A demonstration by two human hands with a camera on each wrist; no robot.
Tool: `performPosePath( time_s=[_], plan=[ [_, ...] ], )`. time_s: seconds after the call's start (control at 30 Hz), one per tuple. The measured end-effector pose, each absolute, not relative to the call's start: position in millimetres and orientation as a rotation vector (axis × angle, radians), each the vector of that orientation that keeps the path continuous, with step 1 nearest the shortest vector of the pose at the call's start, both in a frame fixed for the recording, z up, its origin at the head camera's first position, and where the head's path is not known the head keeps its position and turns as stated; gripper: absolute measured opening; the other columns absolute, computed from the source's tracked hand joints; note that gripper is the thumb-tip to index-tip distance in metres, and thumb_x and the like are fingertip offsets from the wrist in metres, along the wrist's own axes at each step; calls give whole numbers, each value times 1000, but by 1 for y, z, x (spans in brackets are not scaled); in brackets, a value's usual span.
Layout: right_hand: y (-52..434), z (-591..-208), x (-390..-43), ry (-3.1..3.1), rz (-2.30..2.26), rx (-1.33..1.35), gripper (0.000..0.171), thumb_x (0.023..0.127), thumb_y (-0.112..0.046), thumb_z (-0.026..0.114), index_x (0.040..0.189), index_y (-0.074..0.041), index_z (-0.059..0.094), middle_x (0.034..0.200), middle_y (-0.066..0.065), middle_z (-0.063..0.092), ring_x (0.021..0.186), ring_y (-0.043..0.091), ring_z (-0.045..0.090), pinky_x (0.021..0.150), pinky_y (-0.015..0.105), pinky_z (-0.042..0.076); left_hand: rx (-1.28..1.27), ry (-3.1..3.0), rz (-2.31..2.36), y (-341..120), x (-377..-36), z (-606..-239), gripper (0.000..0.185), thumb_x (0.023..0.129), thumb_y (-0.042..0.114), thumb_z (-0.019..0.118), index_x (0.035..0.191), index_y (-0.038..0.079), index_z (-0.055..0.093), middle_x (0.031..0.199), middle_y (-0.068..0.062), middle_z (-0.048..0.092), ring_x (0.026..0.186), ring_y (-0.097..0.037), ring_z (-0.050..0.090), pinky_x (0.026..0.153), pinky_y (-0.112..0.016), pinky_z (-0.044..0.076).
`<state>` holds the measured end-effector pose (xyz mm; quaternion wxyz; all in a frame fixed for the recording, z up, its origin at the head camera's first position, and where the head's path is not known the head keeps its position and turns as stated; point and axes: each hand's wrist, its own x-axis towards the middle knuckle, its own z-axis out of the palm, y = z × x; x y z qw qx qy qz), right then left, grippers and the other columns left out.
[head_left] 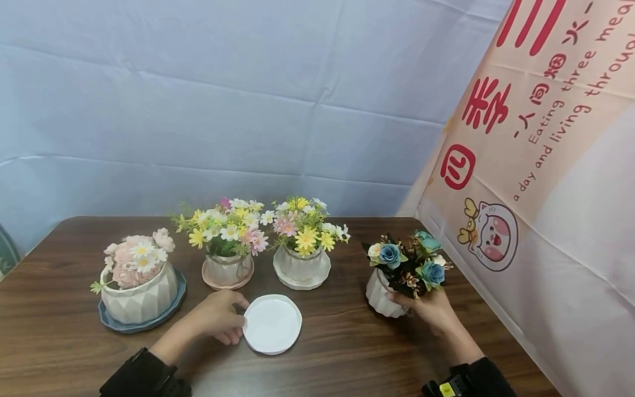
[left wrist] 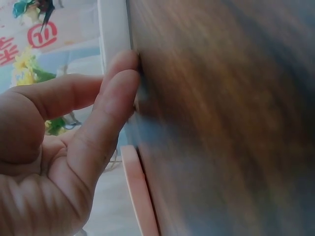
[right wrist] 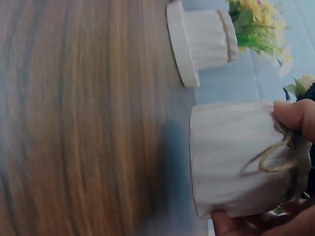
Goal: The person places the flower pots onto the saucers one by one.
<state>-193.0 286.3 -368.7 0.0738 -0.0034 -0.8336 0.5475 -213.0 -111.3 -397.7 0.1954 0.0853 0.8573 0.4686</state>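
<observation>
My left hand (head_left: 221,320) is at the left rim of a round white saucer (head_left: 273,324) on the table; in the left wrist view its fingertips (left wrist: 120,81) meet at the saucer's edge. My right hand (head_left: 434,307) grips a white fluted flowerpot (head_left: 385,295) with blue and cream artificial flowers (head_left: 409,262). The pot leans slightly, close over the tabletop. In the right wrist view, twine with a bow (right wrist: 278,157) circles the pot near its top, and the thumb and fingers hold it from either side.
Along the back stand two pots of daisies, one on a pink saucer (head_left: 228,285), one on a white saucer (head_left: 302,282). At left, a faceted white pot (head_left: 144,300) with pink flowers sits on a blue saucer (head_left: 130,328). A printed cloth (head_left: 545,220) hangs along the right edge.
</observation>
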Motion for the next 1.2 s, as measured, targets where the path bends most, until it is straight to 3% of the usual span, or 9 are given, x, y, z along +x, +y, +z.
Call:
performPosePath(
  time_s=[0.27,0.4,0.53,0.97,1.2],
  plan=[
    [262,-370,-191,-2482,1779,17,68,72,-4,78,129,-4,40,102,17,55,63,21,54,49,36,48,256,2381,1340,-112,-213,-397,30,77,-6,57,106,-9,57,58,-12,59,49,-24,61,45,-35,53],
    [249,-371,-191,-2484,1786,47,76,70,-5,80,134,-8,38,118,15,52,90,22,57,70,34,50,259,2375,1335,-112,-212,-397,31,75,-7,55,106,-10,57,58,-12,59,49,-24,61,45,-35,53],
    [234,-373,-191,-2480,1819,103,83,69,-5,81,138,-11,34,132,13,45,117,27,46,91,39,42,237,2378,1322,-112,-213,-396,31,75,-7,55,106,-10,57,58,-12,60,49,-24,62,45,-35,53],
    [196,-375,-186,-2411,1920,307,84,66,1,81,137,-10,38,131,12,48,119,28,46,96,38,39,228,2402,1290,-110,-213,-396,32,75,-6,54,107,-10,57,58,-12,60,49,-24,62,45,-35,53],
    [180,-372,-187,-2381,1971,547,82,68,3,79,137,-9,38,129,14,49,115,27,50,92,33,43,207,2426,1255,-109,-212,-394,30,77,-6,54,106,-9,58,58,-11,60,49,-24,61,46,-35,53]
  ],
)
